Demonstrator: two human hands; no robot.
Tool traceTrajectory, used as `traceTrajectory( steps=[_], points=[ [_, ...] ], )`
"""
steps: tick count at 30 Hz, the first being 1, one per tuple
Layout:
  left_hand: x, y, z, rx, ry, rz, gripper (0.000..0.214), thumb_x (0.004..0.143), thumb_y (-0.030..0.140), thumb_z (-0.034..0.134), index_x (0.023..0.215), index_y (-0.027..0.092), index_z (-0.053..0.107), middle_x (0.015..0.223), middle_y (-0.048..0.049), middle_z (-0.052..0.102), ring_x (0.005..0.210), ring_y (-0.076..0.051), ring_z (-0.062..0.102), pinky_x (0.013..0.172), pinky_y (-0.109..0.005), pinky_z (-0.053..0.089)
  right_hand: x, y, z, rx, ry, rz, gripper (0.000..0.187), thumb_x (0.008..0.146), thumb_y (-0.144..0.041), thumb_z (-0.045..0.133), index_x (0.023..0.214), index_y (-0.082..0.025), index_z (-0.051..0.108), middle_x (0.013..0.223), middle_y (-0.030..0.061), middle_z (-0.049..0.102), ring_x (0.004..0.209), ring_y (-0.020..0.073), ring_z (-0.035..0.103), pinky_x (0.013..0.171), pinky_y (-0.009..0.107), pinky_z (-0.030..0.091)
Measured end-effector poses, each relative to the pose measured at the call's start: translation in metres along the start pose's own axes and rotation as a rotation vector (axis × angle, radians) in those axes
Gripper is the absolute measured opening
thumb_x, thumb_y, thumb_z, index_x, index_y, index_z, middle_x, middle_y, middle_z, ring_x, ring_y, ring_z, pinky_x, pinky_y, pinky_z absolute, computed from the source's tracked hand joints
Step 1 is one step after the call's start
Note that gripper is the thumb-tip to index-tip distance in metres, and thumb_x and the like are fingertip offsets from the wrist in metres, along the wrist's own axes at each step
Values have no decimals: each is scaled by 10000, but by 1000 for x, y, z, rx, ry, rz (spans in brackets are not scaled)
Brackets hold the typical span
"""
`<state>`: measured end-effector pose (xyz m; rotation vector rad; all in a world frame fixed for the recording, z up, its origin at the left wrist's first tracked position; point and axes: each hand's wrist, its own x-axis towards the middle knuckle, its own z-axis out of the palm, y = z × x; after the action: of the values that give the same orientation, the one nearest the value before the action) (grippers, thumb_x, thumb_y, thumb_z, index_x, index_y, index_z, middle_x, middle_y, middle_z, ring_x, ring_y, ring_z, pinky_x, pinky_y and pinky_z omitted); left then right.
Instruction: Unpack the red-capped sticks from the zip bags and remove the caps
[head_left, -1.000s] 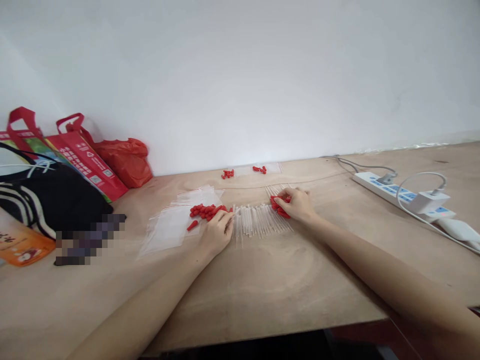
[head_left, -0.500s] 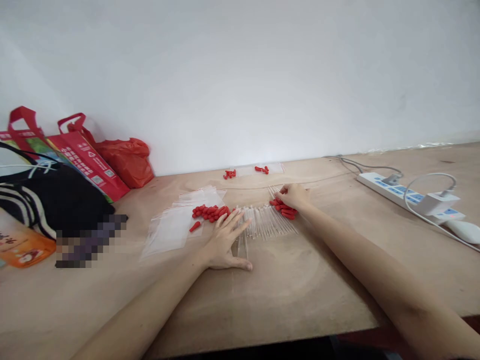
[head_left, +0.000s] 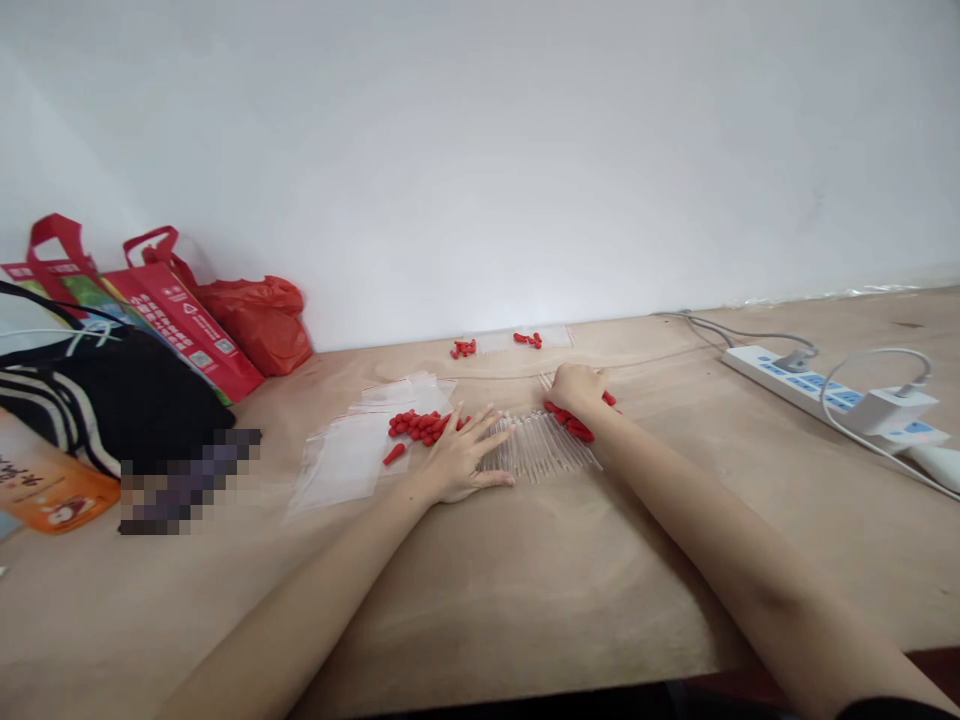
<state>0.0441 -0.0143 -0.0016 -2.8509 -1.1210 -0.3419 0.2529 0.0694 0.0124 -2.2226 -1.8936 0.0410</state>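
Observation:
A row of thin clear tubes (head_left: 536, 455), which look like glass droppers, lies on the wooden table (head_left: 480, 590). My left hand (head_left: 469, 455) rests flat with spread fingers over the row's left end, beside a pile of red rubber bulbs (head_left: 420, 427). One loose red bulb (head_left: 394, 455) lies just left of that hand. At the row's right end my right hand (head_left: 579, 388) is curled down over a second group of red bulbs (head_left: 577, 430). Its fingertips are hidden behind the back of the hand, so what they grip does not show.
Clear plastic bags (head_left: 341, 450) lie overlapped left of the bulbs. Against the wall is a flat bag (head_left: 495, 342) with red bulbs. A white power strip (head_left: 787, 385) with cables is at right; shopping bags (head_left: 180, 320) and a black cloth bag (head_left: 165, 410) stand left.
My left hand has slid away from me, its thumb now closer to the row of tubes. My right hand has turned and shifted slightly over the red bulbs.

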Motion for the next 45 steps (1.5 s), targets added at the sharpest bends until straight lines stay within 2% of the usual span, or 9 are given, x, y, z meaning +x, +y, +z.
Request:
traceTrajectory(
  steps=[4, 13, 20, 22, 25, 30, 36, 40, 45],
  points=[
    [2, -2, 1, 10, 58, -35, 593, 775, 590, 387, 1270, 264, 369, 1341, -81, 375, 1270, -243, 267, 1034, -538, 37, -2, -6, -1, -22, -2, -14, 241, 601, -175, 584, 834, -138, 632, 896, 144, 634, 930, 281, 542, 836, 445, 243],
    [-10, -2, -5, -31, 38, -57, 862, 653, 680, 473, 1340, 216, 234, 1373, -100, 313, 1281, -282, 228, 1044, -519, 84, -4, -18, -3, -49, -56, -11, 195, 711, -188, 522, 857, -128, 637, 922, 158, 626, 932, 272, 541, 846, 455, 224],
    [-16, -5, -2, 28, 187, -167, 861, 685, 636, 479, 1350, 172, 188, 1356, -111, 343, 1283, -286, 220, 1053, -506, 94, -16, -23, -14, -55, -30, -57, 244, 777, -173, 432, 948, -97, 589, 1070, 195, 557, 1045, 303, 450, 818, 435, 242],
    [-17, -6, 1, 41, 252, -204, 774, 741, 575, 455, 1347, 174, 188, 1352, -110, 349, 1282, -276, 224, 1045, -502, 132, -25, -14, -20, -28, 37, -137, 265, 808, -162, 371, 1001, -80, 533, 1070, 200, 547, 1018, 290, 463, 798, 410, 251],
    [-16, -6, 3, 55, 365, -232, 631, 813, 465, 408, 1338, 179, 205, 1339, -106, 365, 1278, -257, 239, 1033, -484, 181, -46, 10, -22, 117, 210, -461, 249, 864, -193, 278, 979, -93, 475, 836, 117, 613, 773, 206, 539, 765, 357, 256],
    [-12, 12, 3, 79, 472, -118, 549, 812, 415, 445, 1288, 172, 319, 1248, -110, 466, 1216, -246, 344, 1001, -444, 246, -88, 46, 0, 244, 462, -913, 198, 876, -209, 308, 806, -155, 485, 697, 20, 594, 644, 130, 504, 753, 313, 239],
    [-7, 33, 4, 136, 489, 114, 277, 810, 350, 504, 1056, 232, 552, 956, -17, 648, 980, -191, 532, 969, -440, 232, -108, 36, 18, 342, 509, -1044, 196, 878, -202, 343, 811, -147, 519, 687, 15, 592, 645, 122, 484, 699, 286, 260],
    [-7, 33, 4, 176, 531, 100, 130, 824, 262, 494, 845, 241, 621, 709, 33, 657, 776, -144, 563, 934, -431, 246, -107, 29, 17, 349, 507, -1036, 215, 878, -263, 385, 866, -147, 566, 715, 24, 613, 678, 123, 485, 709, 292, 258],
    [-7, 30, 4, 199, 536, 44, 130, 812, 241, 503, 782, 236, 629, 691, 25, 650, 727, -139, 544, 905, -428, 260, -105, 32, 15, 299, 593, -933, 193, 843, -314, 465, 809, -212, 625, 672, -10, 628, 685, 123, 461, 755, 329, 224]
  ],
)
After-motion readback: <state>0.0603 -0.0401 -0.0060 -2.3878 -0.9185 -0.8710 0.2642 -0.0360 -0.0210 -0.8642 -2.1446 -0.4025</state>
